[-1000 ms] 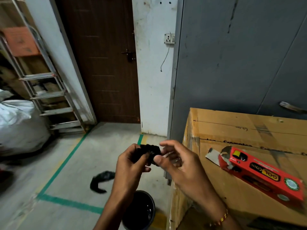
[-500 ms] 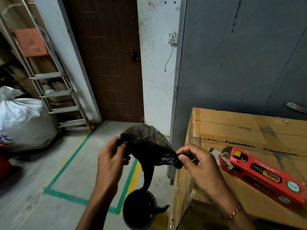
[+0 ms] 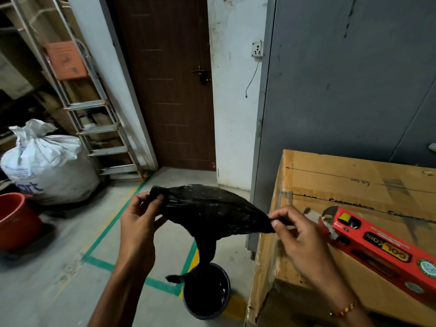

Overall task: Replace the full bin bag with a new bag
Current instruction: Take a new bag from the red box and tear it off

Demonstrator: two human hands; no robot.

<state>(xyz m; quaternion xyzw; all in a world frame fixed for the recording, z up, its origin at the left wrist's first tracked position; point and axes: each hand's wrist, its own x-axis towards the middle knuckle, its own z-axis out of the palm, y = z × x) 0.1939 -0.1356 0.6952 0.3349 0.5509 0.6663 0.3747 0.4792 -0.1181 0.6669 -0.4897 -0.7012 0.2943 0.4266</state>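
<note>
A new black bin bag (image 3: 212, 208) is stretched between my two hands at chest height. My left hand (image 3: 138, 223) pinches its left corner, my right hand (image 3: 299, 234) pinches its right corner. The bag's tail hangs down to the small dark bin (image 3: 207, 293) on the floor right below; the bin's inside looks black. A red carton of bin bags (image 3: 387, 249), torn open at its near end, lies on the cardboard box by my right hand.
A big cardboard box (image 3: 354, 190) stands at the right against a grey metal cabinet (image 3: 342, 90). A red bucket (image 3: 16, 218), a tied white sack (image 3: 49, 166) and a metal ladder (image 3: 94, 119) fill the left. A brown door (image 3: 169, 90) is ahead.
The bag was a small folded wad between my hands. I have pulled my hands apart and it has unfolded, its tail dropping toward the bin. My view has shifted left.
</note>
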